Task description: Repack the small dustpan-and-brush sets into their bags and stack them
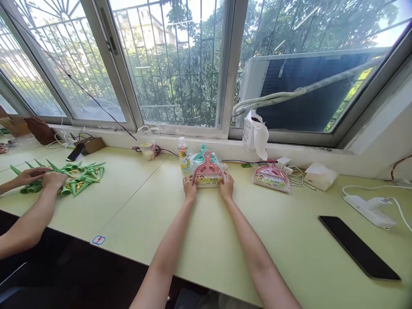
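Note:
A pink dustpan-and-brush set [208,169] stands in clear packaging on the table, its handle pointing up and white bristles showing. At its left edge is my left hand [189,189], and my right hand [227,187] grips the opposite edge. Both hands have their fingers closed round the sides of the pack, fingertips partly hidden. Close behind it leans a teal dustpan set [203,149], mostly covered by the pink one. Another pink dustpan set [272,177] lies to the right, apart from my hands.
A drink bottle [184,154] stands just left of the sets. Further right are a black phone [358,246], a white power strip [370,210] and a torn white carton [254,133]. At left, another person's hands [53,180] work among green cones [85,180].

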Tool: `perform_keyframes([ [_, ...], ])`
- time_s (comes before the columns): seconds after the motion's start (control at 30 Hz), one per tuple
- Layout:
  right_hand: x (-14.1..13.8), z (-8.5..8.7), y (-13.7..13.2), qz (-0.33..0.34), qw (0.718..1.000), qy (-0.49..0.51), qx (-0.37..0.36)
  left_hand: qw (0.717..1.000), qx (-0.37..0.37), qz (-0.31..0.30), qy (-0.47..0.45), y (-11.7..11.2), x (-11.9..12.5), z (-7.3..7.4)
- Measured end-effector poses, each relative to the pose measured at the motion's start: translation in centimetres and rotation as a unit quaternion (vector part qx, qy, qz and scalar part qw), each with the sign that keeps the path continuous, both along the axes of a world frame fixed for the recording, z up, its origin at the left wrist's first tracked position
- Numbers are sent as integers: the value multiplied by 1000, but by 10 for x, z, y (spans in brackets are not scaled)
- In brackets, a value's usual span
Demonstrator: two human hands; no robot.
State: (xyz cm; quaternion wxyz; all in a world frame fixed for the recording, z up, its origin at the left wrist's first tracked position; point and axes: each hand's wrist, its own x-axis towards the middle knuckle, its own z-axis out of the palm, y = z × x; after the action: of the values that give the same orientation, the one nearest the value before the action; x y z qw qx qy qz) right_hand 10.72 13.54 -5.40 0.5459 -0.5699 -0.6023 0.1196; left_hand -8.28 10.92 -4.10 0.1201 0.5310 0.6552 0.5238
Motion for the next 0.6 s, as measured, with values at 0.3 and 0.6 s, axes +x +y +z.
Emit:
perform_keyframes([
  [0.3,5,-15,16,58,995,77,-35,963,64,-92,247,-21,31,12],
  [0.6,0,6,-14,-21,997,-55,52,892,29,-270,362,-25,43,1],
])
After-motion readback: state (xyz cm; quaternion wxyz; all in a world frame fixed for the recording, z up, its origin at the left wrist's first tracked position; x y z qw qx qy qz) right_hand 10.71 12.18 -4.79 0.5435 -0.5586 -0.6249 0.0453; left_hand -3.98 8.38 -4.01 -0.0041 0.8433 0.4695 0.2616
